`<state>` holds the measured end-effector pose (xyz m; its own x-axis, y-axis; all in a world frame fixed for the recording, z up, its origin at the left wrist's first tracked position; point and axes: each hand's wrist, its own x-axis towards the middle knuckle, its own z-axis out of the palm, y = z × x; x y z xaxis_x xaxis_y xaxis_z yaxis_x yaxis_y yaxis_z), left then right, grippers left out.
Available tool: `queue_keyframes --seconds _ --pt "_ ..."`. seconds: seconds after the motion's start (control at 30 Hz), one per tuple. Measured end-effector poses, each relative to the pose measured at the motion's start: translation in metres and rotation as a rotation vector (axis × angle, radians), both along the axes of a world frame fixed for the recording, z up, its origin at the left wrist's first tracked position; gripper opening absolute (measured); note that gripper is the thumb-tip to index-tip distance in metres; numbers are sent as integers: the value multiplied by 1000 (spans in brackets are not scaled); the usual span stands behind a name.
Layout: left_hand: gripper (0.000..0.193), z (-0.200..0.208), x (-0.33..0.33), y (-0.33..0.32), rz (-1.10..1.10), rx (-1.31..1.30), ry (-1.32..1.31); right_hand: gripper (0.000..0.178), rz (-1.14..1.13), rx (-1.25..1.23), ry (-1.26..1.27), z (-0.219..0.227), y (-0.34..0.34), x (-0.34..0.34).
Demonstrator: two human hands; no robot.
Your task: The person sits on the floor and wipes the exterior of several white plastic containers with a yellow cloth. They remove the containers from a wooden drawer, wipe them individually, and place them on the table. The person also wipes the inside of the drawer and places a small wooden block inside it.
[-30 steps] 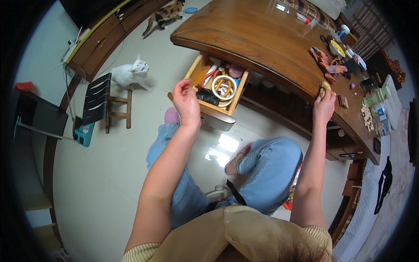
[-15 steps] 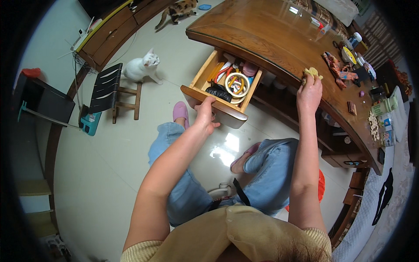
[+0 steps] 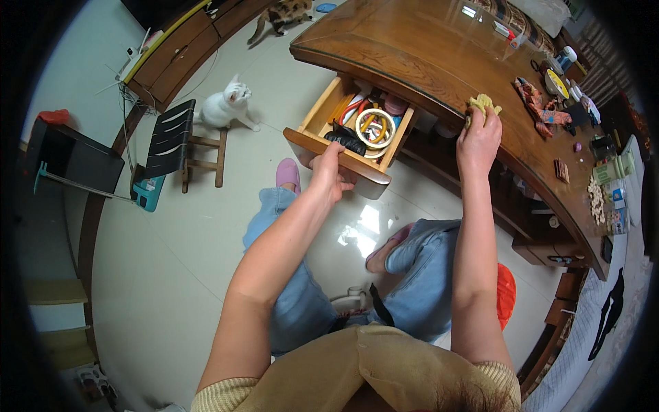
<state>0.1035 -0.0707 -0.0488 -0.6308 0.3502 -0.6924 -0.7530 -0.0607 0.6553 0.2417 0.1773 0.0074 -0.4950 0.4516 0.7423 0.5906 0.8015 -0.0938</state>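
Note:
A small wooden drawer (image 3: 322, 147) stands pulled out from the dark wooden table (image 3: 391, 48). My left hand (image 3: 327, 172) grips its front panel, thumb and fingers curled over the edge. Inside the drawer are a cream-coloured roll of tape (image 3: 375, 128), a black bundle (image 3: 344, 140) and several coloured handles and small items. Over the table's near edge, to the right of the drawer, my right hand (image 3: 479, 141) is closed around a crumpled yellowish cloth (image 3: 484, 104). Part of the cloth sticks out beyond the fingertips.
A white cat (image 3: 226, 104) sits left of the drawer by a black-topped stool (image 3: 170, 141). A calico cat (image 3: 283, 16) is farther off. A patterned orange cloth (image 3: 535, 103), a yellow-rimmed bowl (image 3: 556, 84) and small items lie on the table's right. A red bag (image 3: 506, 295) is near my right leg.
My right hand with the cloth has shifted slightly left and nearer, toward the table's edge. My left hand stays on the drawer front, and the drawer is about as far out as before.

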Motion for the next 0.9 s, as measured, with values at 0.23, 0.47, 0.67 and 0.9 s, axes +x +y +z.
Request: queue_keyframes --seconds 0.23,0.47,0.67,0.9 --pt "52 -1 -12 44 77 -75 109 37 55 -64 1 4 0 4" --pt "32 1 -25 69 102 212 182 45 106 -120 0 7 1 11" --pt "73 -13 -42 99 186 507 129 48 116 -121 -27 9 -2 14" --pt "90 -9 -62 129 -21 481 189 46 163 -136 16 6 0 16"
